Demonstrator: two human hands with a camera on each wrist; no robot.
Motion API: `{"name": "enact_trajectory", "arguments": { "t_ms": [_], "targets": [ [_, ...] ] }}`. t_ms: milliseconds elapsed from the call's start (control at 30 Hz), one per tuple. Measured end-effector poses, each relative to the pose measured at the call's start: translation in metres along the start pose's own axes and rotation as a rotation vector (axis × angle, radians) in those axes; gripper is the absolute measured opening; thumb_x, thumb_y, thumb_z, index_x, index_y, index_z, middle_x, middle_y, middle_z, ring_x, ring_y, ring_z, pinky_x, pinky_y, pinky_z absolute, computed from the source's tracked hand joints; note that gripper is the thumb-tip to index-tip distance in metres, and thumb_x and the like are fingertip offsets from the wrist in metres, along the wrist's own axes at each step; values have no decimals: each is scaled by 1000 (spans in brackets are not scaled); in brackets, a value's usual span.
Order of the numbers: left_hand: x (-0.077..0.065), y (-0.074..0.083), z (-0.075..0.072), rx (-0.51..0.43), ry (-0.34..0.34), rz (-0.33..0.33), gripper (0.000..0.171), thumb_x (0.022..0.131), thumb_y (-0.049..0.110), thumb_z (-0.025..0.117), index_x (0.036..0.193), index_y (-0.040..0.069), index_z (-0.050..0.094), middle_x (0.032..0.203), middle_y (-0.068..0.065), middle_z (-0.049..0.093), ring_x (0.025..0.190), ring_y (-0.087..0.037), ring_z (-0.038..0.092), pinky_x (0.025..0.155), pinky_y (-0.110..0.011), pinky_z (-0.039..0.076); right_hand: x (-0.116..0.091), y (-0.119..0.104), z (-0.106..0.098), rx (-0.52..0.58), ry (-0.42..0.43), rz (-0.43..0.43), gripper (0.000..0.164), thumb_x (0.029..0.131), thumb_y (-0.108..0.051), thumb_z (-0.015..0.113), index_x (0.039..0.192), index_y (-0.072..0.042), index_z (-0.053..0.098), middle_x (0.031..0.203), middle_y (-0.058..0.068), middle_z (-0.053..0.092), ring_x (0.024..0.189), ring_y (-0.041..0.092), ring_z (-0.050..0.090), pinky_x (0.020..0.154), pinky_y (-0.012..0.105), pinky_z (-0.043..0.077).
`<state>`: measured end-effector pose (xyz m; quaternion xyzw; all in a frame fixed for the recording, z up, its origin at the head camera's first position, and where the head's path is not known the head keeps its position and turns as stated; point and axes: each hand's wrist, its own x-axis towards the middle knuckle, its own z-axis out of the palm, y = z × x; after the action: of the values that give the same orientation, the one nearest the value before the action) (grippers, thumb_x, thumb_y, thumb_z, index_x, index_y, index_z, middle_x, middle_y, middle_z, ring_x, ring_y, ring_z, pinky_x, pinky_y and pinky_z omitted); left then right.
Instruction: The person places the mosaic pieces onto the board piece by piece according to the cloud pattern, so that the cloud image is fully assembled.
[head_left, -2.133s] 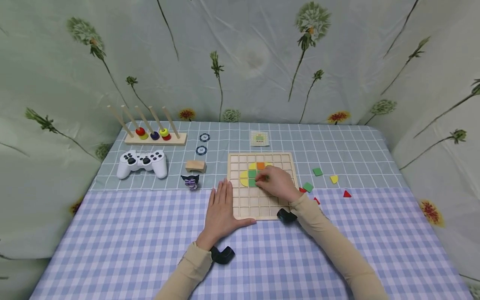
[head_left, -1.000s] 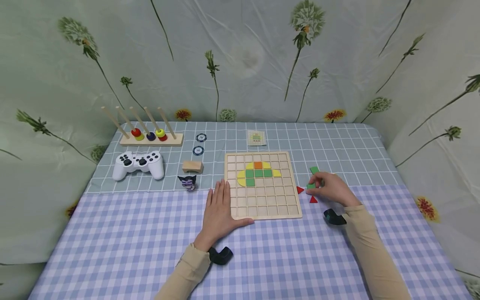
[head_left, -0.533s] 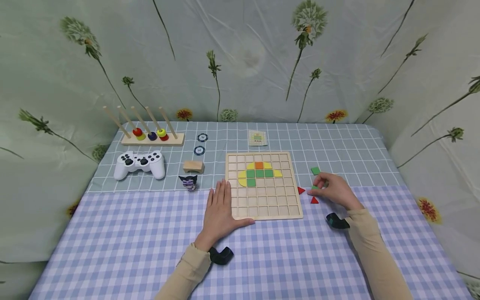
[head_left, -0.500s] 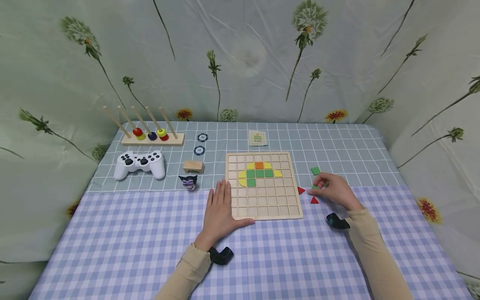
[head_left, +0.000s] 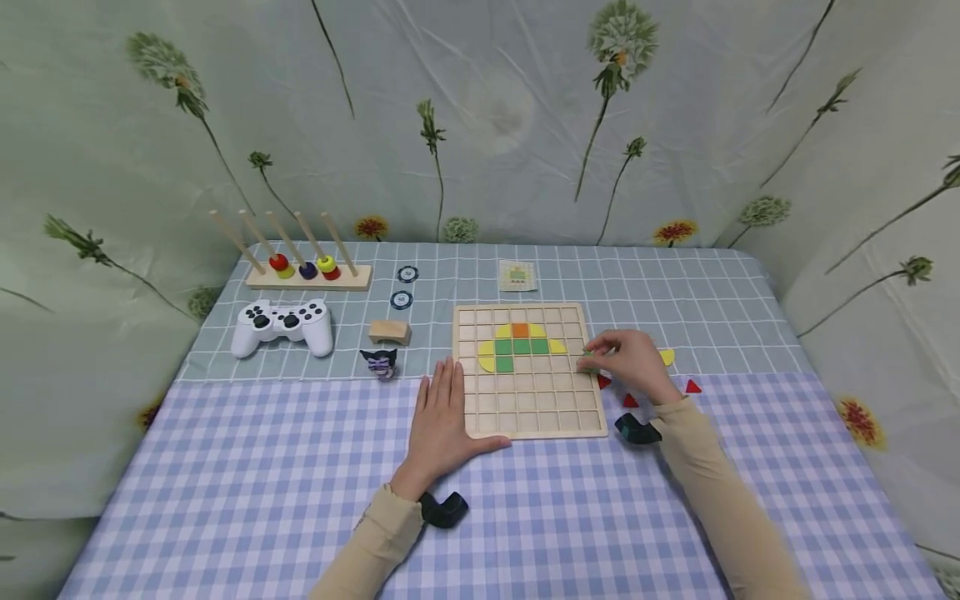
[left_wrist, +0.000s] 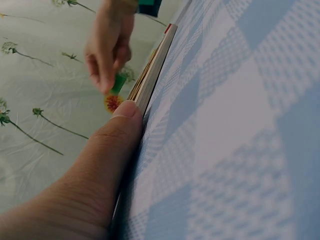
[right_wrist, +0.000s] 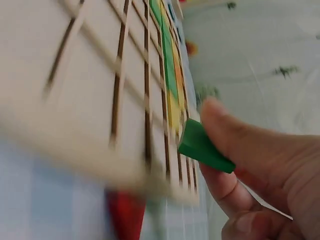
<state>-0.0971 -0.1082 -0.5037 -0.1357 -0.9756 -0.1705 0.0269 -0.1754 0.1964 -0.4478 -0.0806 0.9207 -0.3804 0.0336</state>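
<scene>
My left hand point(head_left: 437, 417) lies flat at the near left corner of the wooden grid board point(head_left: 525, 407), straight fingers along its left side and thumb point(left_wrist: 100, 160) against its front edge. Between thumb and fingers my right hand point(head_left: 628, 362) pinches a green square tile point(right_wrist: 204, 147), held tilted just above the board's right border. Green tiles point(head_left: 521, 347), an orange tile point(head_left: 520, 331) and yellow rounded tiles point(head_left: 487, 364) sit in the grid's upper half. Red triangles point(head_left: 631, 401) lie right of the board, one partly hidden by the right hand.
Behind the right hand lies a yellow tile point(head_left: 667, 357); another red triangle point(head_left: 693, 387) is farther right. A pattern card point(head_left: 517, 276) is beyond the board. At left are a game controller point(head_left: 282, 327), a peg stand point(head_left: 309, 279), a wooden block point(head_left: 389, 332), a figurine point(head_left: 381, 363) and two chips point(head_left: 401, 300).
My right hand went from the board to the loose pieces, picked up a green square tile, and came back left to the board's right edge. The left hand stayed in place.
</scene>
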Motion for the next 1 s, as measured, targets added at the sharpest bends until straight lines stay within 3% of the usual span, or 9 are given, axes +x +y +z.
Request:
{"name": "enact_trajectory", "arguments": {
  "t_ms": [233,367,533,667,767,1000],
  "targets": [
    [0,0,0,3,6,3,130,63,85,55,150,-2,13,156,-17,9,143,-28,2,113,-45,2,16,-37,28,-20,-68,-148,14,83,-15,74,93,-5,75,85,5,68,51,15,45,48,30,36],
    [1,0,0,14,-5,0,130,64,86,53,150,-2,11,156,-17,9,143,-28,0,113,-44,1,21,-51,42,-31,-121,-191,12,86,-10,71,96,-5,75,92,7,69,52,13,42,50,29,36],
    [0,0,0,14,-3,-4,131,63,86,54,150,-2,12,156,-17,10,143,-27,1,113,-44,1,24,-56,54,-64,-148,-180,10,84,-13,73,92,-9,77,89,3,70,57,13,48,54,30,40],
    [1,0,0,23,0,-3,131,63,86,53,150,-2,12,156,-17,10,143,-28,1,113,-44,1,25,-59,57,-101,-116,-162,8,81,-20,77,86,-14,77,86,-2,71,75,17,61,65,34,47],
    [1,0,0,27,6,-1,131,63,87,52,150,-2,13,156,-17,10,143,-28,2,113,-45,1,26,-59,57,-128,-91,-159,9,79,-23,78,84,-16,78,85,-3,70,85,20,63,71,37,49],
    [0,0,0,22,13,1,131,63,88,51,150,-2,14,156,-17,10,143,-29,2,113,-46,4,27,-59,60,-185,-78,-120,10,79,-26,78,84,-16,78,82,-5,69,82,18,63,67,35,48]
  ]
}}
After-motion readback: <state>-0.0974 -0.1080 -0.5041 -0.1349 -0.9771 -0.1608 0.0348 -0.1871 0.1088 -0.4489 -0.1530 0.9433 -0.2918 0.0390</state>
